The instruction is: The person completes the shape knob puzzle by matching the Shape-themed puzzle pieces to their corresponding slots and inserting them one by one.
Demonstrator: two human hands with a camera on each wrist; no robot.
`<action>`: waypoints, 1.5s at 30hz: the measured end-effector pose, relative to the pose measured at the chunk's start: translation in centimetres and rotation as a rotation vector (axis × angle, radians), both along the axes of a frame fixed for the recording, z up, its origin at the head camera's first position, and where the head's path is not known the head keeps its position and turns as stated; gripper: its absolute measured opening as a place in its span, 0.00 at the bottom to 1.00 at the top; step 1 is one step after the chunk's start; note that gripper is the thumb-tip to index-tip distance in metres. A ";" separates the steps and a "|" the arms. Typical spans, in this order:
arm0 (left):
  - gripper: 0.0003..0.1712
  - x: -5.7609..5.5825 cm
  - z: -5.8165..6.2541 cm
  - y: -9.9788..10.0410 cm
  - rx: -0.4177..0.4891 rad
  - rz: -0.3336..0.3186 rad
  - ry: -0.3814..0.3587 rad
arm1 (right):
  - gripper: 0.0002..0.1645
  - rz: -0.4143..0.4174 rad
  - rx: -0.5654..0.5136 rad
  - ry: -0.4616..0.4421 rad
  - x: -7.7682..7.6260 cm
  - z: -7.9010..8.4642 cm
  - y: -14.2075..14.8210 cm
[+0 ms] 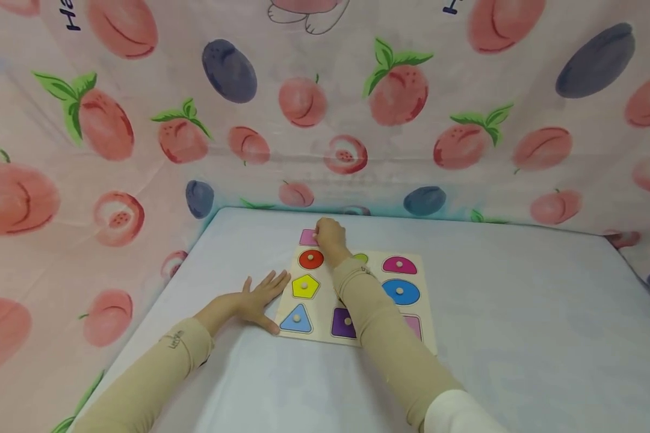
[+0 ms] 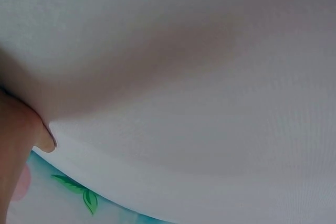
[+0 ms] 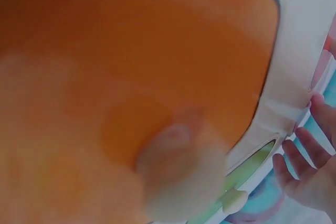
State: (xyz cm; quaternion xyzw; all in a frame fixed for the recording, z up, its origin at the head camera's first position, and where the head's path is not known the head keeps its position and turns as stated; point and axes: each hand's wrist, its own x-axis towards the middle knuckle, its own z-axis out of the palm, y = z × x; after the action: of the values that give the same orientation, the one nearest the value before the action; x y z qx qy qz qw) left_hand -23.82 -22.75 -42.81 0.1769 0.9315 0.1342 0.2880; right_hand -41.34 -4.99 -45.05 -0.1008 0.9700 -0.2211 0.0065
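Note:
A cream puzzle board with knobbed shape pieces lies on the table. My right hand is at its far left corner and pinches a pink puzzle piece, which juts past the far edge. Near the hand sit a red circle and a partly hidden green piece. The right wrist view shows an orange piece close up, with the right hand's fingers beyond. Fingers spread, my left hand rests flat on the table, fingertips and thumb at the board's left edge.
A yellow pentagon, blue triangle, purple square, blue oval and magenta half-circle sit on the board. My right forearm crosses over it. A fruit-print cloth hangs behind the white table.

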 end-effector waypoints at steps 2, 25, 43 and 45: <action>0.71 -0.1 0.0 0.2 -0.011 0.000 0.000 | 0.08 -0.016 0.002 0.025 1.5 1.3 0.2; 0.72 0.6 -0.1 -0.4 0.013 -0.009 0.032 | 0.08 -0.001 0.000 0.051 2.8 2.0 0.3; 0.71 0.4 -0.2 0.2 0.011 -0.016 0.032 | 0.08 0.053 -0.009 0.042 2.6 3.6 3.3; 0.71 0.3 0.0 0.2 0.010 -0.020 0.024 | 0.08 0.081 -0.002 0.086 3.4 4.6 3.8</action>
State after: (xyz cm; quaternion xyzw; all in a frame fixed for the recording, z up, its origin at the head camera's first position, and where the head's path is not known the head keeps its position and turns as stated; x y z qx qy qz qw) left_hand -23.48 -22.52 -42.78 0.1893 0.9324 0.1337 0.2772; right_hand -37.97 -1.16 -40.49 -0.1495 0.9643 -0.2171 -0.0265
